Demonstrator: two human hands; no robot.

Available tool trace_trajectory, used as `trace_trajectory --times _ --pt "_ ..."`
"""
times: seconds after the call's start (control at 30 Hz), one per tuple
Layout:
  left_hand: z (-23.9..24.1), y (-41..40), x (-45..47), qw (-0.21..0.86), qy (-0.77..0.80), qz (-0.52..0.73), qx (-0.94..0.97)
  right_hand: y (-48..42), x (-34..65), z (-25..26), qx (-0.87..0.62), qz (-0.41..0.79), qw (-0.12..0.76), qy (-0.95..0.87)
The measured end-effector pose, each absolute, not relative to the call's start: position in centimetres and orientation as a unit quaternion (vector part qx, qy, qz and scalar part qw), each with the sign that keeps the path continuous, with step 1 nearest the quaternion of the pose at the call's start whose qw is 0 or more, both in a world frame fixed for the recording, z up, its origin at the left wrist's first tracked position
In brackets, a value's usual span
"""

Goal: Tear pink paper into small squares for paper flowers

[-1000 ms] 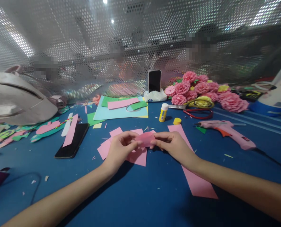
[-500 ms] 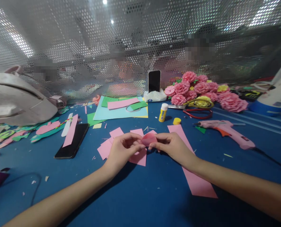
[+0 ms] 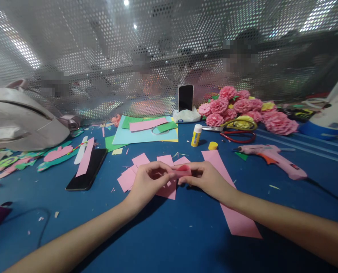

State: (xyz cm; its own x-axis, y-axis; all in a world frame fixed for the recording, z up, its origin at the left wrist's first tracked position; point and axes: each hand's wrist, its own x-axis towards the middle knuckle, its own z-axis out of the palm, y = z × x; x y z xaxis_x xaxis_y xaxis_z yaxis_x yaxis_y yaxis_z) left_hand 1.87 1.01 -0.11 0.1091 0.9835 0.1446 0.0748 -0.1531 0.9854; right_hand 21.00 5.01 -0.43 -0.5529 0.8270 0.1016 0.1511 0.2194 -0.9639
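Between my two hands a small pink paper piece (image 3: 183,171) is bent into a loop, its open end facing me. My left hand (image 3: 149,177) pinches its left end between thumb and fingers. On the other side my right hand (image 3: 204,175) holds the loop's right edge, thumb below. Several pink paper squares (image 3: 126,179) lie spread on the blue table (image 3: 169,235) beneath and behind my hands. A long pink paper strip (image 3: 240,220) runs under my right forearm. Just beyond my hands stands an uncapped glue stick (image 3: 196,135), with its yellow cap (image 3: 213,145) beside it.
A pink glue gun (image 3: 282,159) lies at right, scissors (image 3: 238,129) and pink paper flowers (image 3: 222,106) behind. Upright phone (image 3: 185,98) and coloured sheets (image 3: 135,136) stand or lie at the back. Left are a dark phone (image 3: 86,170) and a white bag (image 3: 24,121).
The pink paper has gone from a shallow curve to a rounder loop between my fingers. My right hand has shifted slightly; the things on the table look unmoved.
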Motion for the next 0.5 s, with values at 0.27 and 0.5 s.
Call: trace_trajectory --times 0.27,0.5 --pt "-0.34 1.82 1.35 0.498 0.461 0.503 0.534 5.33 21.22 -0.17 -0.292 0.540 0.337 -0.714" --pt "-0.03 1.61 1.39 0.491 0.467 0.496 0.543 5.14 21.13 0.29 -0.311 0.548 0.330 -0.703"
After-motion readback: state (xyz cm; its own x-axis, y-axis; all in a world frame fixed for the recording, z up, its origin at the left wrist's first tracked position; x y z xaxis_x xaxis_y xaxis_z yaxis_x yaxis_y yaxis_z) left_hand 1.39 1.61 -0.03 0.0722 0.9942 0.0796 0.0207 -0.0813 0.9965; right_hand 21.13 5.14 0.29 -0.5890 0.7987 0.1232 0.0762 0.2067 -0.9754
